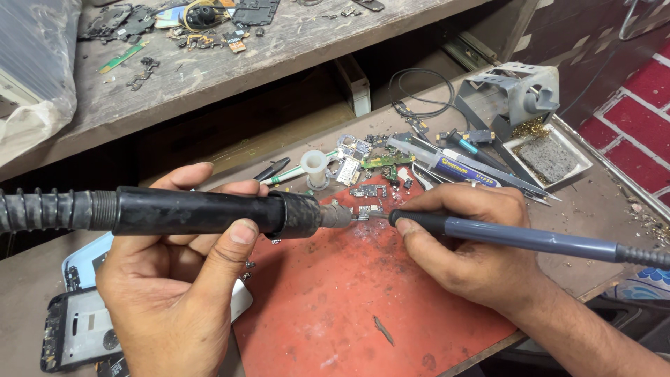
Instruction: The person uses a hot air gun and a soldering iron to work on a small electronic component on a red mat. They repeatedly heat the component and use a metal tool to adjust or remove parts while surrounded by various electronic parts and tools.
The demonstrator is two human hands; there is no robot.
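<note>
The red mat (pixel 363 293) lay on a cluttered bench. My left hand (pixel 174 272) gripped the hot-air handle (pixel 202 211), nozzle pointing right; my right hand (pixel 460 244) clasped the soldering iron (pixel 516 237), tip pointing left. The small circuit board (pixel 368 211) sat between both tips, just beyond my right fingertips.

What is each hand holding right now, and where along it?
Left hand: thick black hot-air handpiece, mid-barrel. Right hand: slim grey-blue soldering iron, near its black front grip.

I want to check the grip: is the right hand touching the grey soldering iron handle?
Touching. The head view shows the right hand wrapped around the grey soldering iron, its fingers pinching the dark front end like a pen.
</note>
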